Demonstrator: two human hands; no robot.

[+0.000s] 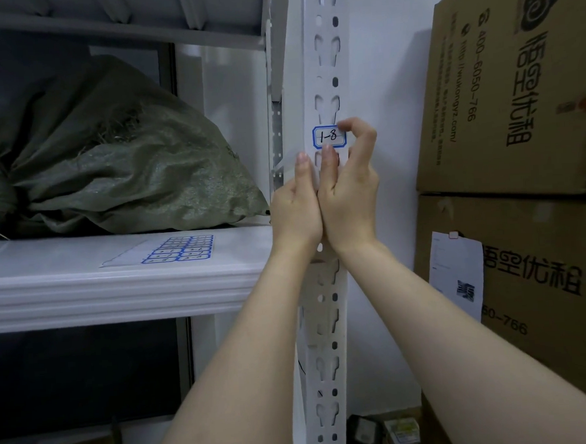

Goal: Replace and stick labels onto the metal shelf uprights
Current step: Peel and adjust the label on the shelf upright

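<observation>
Centrally, the right hand [348, 198] is pinching the blue-bordered label [328, 137], marked 1-8, against the white upright [323, 50] with thumb and curled forefinger; the left hand [296, 215] is resting alongside, thumb straight, fingers hidden.

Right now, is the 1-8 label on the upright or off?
On: label lies flat on upright, right hand pinching its edges. Fully stuck: cannot tell.

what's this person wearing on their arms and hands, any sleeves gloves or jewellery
Nothing shows. The left hand and right hand are ungloved, with no rings. The forearms are bare down to the frame's edge: no sleeves, watch or bracelet. The nails that show are short and unpainted.
</observation>
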